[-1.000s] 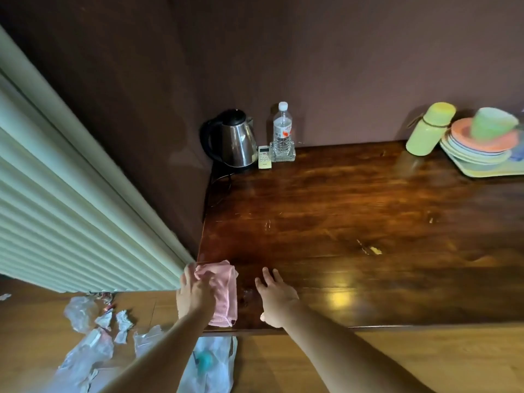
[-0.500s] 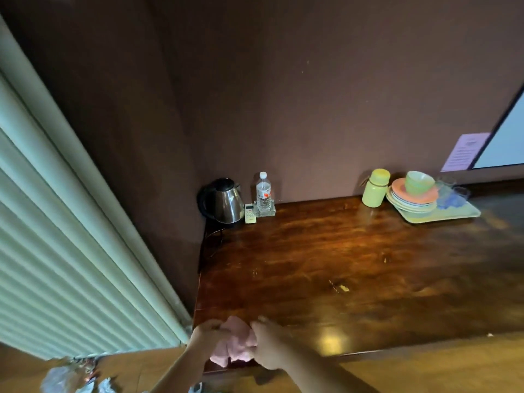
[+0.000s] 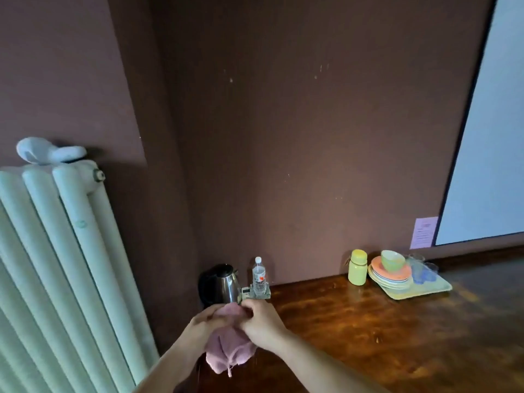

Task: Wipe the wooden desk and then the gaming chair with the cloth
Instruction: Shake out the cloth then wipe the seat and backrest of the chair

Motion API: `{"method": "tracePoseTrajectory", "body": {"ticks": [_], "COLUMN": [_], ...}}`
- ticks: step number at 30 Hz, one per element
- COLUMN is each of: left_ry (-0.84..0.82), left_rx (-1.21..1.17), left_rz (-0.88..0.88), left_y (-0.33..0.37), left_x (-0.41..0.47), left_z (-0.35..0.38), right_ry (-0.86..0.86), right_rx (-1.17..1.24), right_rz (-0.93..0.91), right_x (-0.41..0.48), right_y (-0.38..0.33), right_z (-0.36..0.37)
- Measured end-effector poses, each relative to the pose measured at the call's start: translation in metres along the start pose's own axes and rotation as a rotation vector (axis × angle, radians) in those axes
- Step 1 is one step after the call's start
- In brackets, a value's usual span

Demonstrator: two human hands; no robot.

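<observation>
Moved: cloth (image 3: 229, 350) lifted off the desk (image 3: 368, 336), now hanging before the kettle (image 3: 224, 282).
Left hand (image 3: 204, 321): fingers curled, gripping cloth's top.
Right hand (image 3: 261, 321): pinching it too.

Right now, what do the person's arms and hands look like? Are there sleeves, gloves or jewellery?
The left hand and right hand wear no gloves, and neither wrist shows a watch or bracelet. The left forearm and right forearm are bare, with no sleeve in view. Rings: too blurred to tell.
</observation>
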State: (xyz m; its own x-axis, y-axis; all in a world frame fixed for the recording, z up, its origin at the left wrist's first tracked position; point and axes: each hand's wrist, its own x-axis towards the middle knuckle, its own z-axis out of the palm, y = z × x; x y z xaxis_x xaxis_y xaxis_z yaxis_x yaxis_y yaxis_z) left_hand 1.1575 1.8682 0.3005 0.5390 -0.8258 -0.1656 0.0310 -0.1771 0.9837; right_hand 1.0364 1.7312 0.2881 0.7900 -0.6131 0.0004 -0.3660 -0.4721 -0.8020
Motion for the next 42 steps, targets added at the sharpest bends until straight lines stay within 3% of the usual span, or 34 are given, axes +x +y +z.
{"method": "tracePoseTrajectory", "body": {"ticks": [8, 12, 17, 28, 34, 42], "left_ry": [0.05, 0.11, 0.035, -0.102, -0.33, -0.249], "left_rx": [0.219, 0.243, 0.176, 0.045, -0.008, 0.202], "left_rz": [0.184, 0.277, 0.342, 0.332, 0.367, 0.349], "left_y": [0.095, 0.135, 0.165, 0.231, 0.258, 0.274], "left_x": [0.025, 0.048, 0.076, 0.134, 0.164, 0.193], "left_z": [-0.032, -0.043, -0.044, -0.008, 0.011, 0.026], "right_ry": [0.297, 0.398, 0.457, 0.434, 0.251, 0.215], "right_rx": [-0.033, -0.094, -0.158, -0.047, 0.156, 0.139], "right_rz": [-0.115, -0.168, -0.221, -0.251, -0.273, -0.31], "right_x": [0.038, 0.064, 0.088, 0.136, 0.148, 0.169], "right_y": [-0.085, -0.118, -0.133, -0.146, -0.143, -0.116], "right_z": [-0.039, -0.059, -0.088, -0.192, -0.248, -0.301]}}
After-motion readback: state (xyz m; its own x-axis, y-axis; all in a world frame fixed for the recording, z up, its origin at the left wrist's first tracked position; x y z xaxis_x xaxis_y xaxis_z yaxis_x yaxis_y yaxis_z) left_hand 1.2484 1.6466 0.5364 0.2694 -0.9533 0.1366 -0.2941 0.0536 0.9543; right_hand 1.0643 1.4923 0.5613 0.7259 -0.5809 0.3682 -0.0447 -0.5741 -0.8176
